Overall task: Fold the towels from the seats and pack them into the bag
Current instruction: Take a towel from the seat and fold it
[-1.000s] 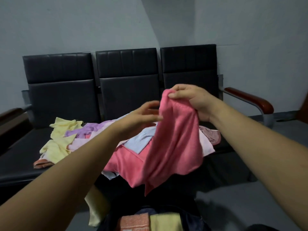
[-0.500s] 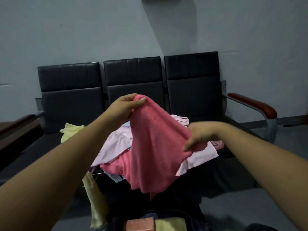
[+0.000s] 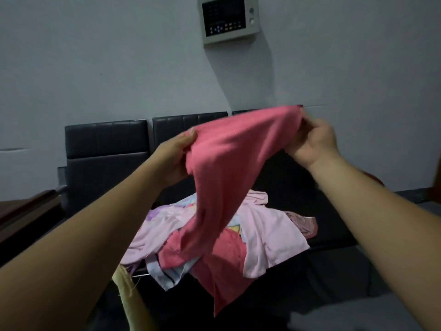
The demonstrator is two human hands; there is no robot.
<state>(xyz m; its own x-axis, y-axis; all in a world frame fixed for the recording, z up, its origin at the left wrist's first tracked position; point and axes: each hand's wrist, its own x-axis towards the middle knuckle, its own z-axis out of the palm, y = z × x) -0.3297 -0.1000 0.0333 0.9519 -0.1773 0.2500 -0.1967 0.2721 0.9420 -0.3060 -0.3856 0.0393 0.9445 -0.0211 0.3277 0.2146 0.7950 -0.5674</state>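
Observation:
A pink towel (image 3: 226,168) hangs spread in the air above the seats. My left hand (image 3: 175,155) pinches its left top corner and my right hand (image 3: 315,142) pinches its right top corner, higher up. The towel's lower end dangles over a pile of towels (image 3: 269,232) on the black seats (image 3: 107,151): pale pink, another pink one, a light blue patterned one. A yellow towel (image 3: 130,299) hangs off the seat's front edge at the lower left. The bag is out of view.
A wall-mounted control panel (image 3: 229,17) sits high on the grey wall. A brown wooden armrest (image 3: 28,211) runs along the left side. Grey floor shows at the lower right.
My right hand has risen and moved to the right, stretching the pink towel wide between both hands. The view has tilted upward, so the bag has dropped out of view.

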